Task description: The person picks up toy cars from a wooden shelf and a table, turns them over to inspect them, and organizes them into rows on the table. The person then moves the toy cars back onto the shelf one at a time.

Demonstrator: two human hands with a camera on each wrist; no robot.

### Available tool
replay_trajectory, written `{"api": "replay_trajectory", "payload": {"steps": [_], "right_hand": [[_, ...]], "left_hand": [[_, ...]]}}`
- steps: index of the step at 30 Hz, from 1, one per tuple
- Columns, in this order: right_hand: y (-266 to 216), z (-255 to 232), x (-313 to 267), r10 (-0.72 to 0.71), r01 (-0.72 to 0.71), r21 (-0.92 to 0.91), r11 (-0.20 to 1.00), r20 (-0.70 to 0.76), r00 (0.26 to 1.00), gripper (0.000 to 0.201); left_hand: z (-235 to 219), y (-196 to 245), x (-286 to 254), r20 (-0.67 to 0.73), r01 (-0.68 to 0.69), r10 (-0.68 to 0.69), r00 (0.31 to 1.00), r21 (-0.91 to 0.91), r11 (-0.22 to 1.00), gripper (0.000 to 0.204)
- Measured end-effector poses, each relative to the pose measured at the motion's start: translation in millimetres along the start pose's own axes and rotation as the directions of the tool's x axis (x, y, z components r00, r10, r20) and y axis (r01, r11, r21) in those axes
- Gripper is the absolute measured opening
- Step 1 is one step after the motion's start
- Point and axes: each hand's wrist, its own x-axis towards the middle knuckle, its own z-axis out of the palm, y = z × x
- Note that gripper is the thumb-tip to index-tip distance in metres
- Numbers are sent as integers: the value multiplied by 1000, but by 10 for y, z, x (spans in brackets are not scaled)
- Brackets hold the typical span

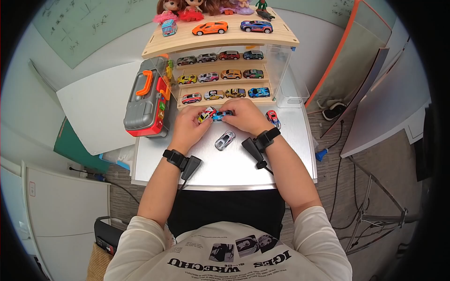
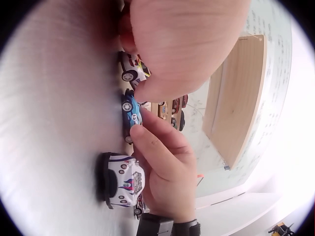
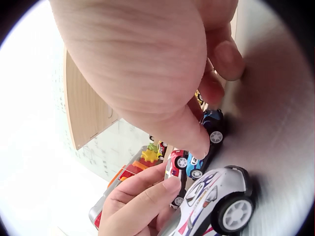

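Note:
My left hand (image 1: 188,127) grips a red, white and yellow toy car (image 1: 206,114) by its side, just in front of the shelf. My right hand (image 1: 247,115) pinches a blue toy car (image 1: 222,115) between thumb and fingers. Both cars are side by side at the fingertips, low over the metal table. In the left wrist view the blue car (image 2: 133,117) shows its wheels beside the right hand's thumb. A white toy car (image 1: 225,140) stands nearer the body, and a red and blue car (image 1: 273,119) is right of my right hand.
A wooden shelf (image 1: 180,106) with rows of toy cars stands behind the hands, with an orange car (image 1: 210,28) and dolls on top. A grey and red toolbox (image 1: 144,100) is at the left, a clear bin (image 1: 291,100) at the right.

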Motion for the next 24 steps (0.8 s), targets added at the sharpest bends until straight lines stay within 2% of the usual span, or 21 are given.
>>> {"api": "replay_trajectory", "payload": {"steps": [1, 3, 4, 6, 10, 12, 15, 19, 24], "right_hand": [[-11, -11, -6, 0, 0, 0, 1000, 1, 1000, 31], [-31, -52, -25, 134, -136, -188, 973, -22, 991, 26], [-85, -91, -31, 132, -133, -188, 973, -18, 991, 26], [-197, -169, -37, 287, -278, -287, 917, -11, 958, 24], [-179, -158, -45, 234, -223, -350, 910, -9, 972, 22], [-237, -166, -32, 135, -126, -217, 968, 26, 990, 21], [-74, -57, -12, 74, -65, -207, 976, 36, 997, 21], [-123, -98, -29, 120, -116, -209, 971, 8, 993, 20], [-249, -264, -76, 265, -250, -381, 890, -14, 964, 19]], "left_hand": [[-4, 12, -2, 23, 22, -22, 999, 5, 1000, 28], [-7, -12, -4, 14, 17, -17, 1000, 11, 1000, 29], [-10, -26, -5, 5, 10, -10, 1000, 17, 1000, 29], [-10, -53, -4, -9, 13, -13, 1000, 19, 1000, 29], [0, -37, 1, -19, 32, -32, 999, 9, 999, 29], [1, -28, 3, -31, 37, -36, 999, 9, 999, 29], [9, -43, 1, -45, 46, -46, 998, 4, 999, 29], [-12, -15, 1, -34, 73, -73, 997, -6, 997, 30], [7, -74, -5, -64, 16, -17, 998, -6, 1000, 30]]}}
